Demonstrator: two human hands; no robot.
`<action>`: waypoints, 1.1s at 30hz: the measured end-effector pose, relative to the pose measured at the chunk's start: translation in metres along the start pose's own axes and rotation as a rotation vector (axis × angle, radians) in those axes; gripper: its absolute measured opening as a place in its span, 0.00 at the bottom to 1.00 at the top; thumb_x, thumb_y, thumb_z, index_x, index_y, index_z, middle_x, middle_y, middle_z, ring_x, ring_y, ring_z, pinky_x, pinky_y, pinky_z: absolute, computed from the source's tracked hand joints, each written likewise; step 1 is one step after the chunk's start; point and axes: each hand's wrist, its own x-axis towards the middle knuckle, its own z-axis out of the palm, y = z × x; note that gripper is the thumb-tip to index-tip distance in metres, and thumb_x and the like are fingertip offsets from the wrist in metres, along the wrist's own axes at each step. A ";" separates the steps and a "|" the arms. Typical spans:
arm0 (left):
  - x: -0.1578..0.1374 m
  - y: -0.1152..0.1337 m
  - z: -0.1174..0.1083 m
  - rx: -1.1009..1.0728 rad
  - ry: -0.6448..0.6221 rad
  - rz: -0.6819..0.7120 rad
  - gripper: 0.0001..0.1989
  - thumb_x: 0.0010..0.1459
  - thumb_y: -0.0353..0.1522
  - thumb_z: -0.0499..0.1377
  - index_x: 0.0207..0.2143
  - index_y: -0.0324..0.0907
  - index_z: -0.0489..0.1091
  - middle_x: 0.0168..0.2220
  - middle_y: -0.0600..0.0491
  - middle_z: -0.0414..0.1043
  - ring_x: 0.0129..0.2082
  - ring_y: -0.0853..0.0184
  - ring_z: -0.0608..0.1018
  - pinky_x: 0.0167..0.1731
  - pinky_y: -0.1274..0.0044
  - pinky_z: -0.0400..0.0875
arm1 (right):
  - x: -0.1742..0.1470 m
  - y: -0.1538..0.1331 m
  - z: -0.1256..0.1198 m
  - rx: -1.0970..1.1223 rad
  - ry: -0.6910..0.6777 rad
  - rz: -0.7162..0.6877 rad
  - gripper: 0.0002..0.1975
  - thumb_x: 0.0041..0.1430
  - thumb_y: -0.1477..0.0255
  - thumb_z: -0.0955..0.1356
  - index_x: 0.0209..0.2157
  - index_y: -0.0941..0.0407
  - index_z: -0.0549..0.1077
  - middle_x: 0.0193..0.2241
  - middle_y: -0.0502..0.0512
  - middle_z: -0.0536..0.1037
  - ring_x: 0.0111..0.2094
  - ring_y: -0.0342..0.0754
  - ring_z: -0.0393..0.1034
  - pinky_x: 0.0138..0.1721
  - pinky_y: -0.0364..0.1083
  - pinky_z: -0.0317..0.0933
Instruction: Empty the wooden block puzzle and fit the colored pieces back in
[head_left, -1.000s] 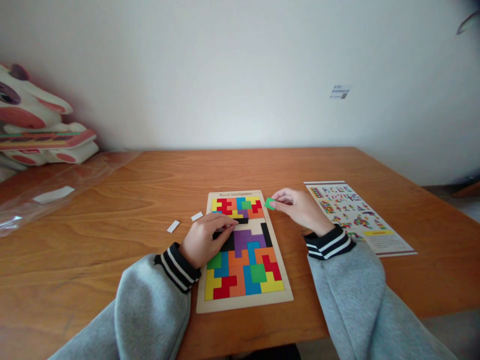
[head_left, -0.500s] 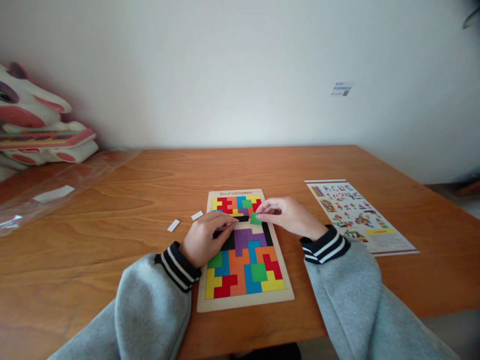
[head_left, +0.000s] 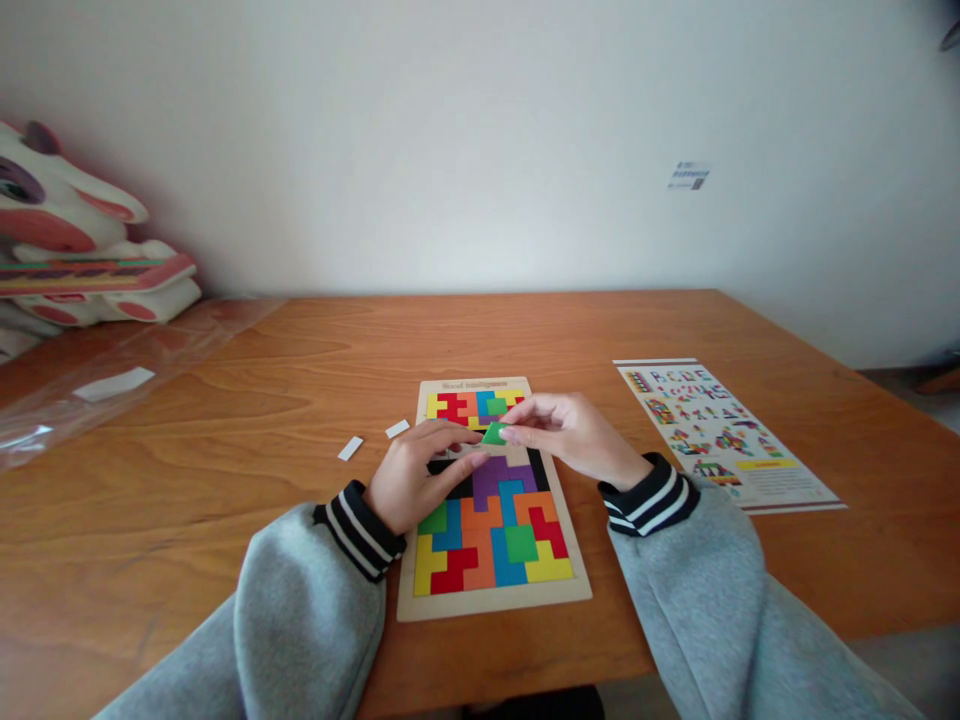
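Observation:
My right hand (head_left: 559, 432) pinches a green square puzzle piece (head_left: 494, 433) between thumb and fingertips, tilted above the board. Over the left side of the board is my left hand (head_left: 420, 470), its thumb and fingers apart. Those fingertips come close to the green piece; whether they touch it I cannot tell. Beneath both hands lies the wooden puzzle board (head_left: 495, 605), filled at its near and far ends with coloured block pieces. A purple piece (head_left: 491, 480) sits in its middle, beside the dark bare base. My hands hide part of the board.
Two small white pieces (head_left: 350, 448) lie left of the board. A printed pattern sheet (head_left: 727, 430) is at the right. At the back left are a clear plastic bag (head_left: 187, 345) and a white-and-pink animal-shaped toy (head_left: 90, 250). A wall rises behind the table (head_left: 300, 380).
My right hand has moved the green piece slightly left, towards my left fingertips, and tilted it. My left thumb has shifted a little to the right. The whole view has shifted slightly.

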 end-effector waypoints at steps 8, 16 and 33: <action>0.001 0.001 0.001 -0.029 0.008 -0.079 0.08 0.63 0.35 0.59 0.34 0.42 0.76 0.33 0.53 0.79 0.31 0.69 0.78 0.32 0.79 0.71 | -0.005 0.005 -0.026 -0.381 -0.015 0.021 0.20 0.47 0.57 0.76 0.35 0.58 0.78 0.28 0.51 0.77 0.27 0.43 0.68 0.31 0.44 0.62; 0.001 0.000 0.002 -0.004 -0.066 -0.136 0.09 0.63 0.34 0.58 0.32 0.42 0.76 0.31 0.54 0.78 0.30 0.69 0.78 0.30 0.79 0.69 | -0.011 0.002 -0.036 -0.497 -0.206 0.180 0.28 0.42 0.55 0.77 0.40 0.58 0.75 0.28 0.50 0.75 0.29 0.44 0.65 0.31 0.44 0.59; 0.001 0.002 0.001 -0.030 -0.024 -0.136 0.10 0.63 0.36 0.58 0.33 0.42 0.75 0.32 0.52 0.79 0.30 0.69 0.78 0.30 0.79 0.72 | -0.005 0.005 -0.028 -0.096 -0.125 0.108 0.18 0.48 0.62 0.76 0.34 0.56 0.68 0.31 0.49 0.73 0.31 0.43 0.68 0.35 0.45 0.65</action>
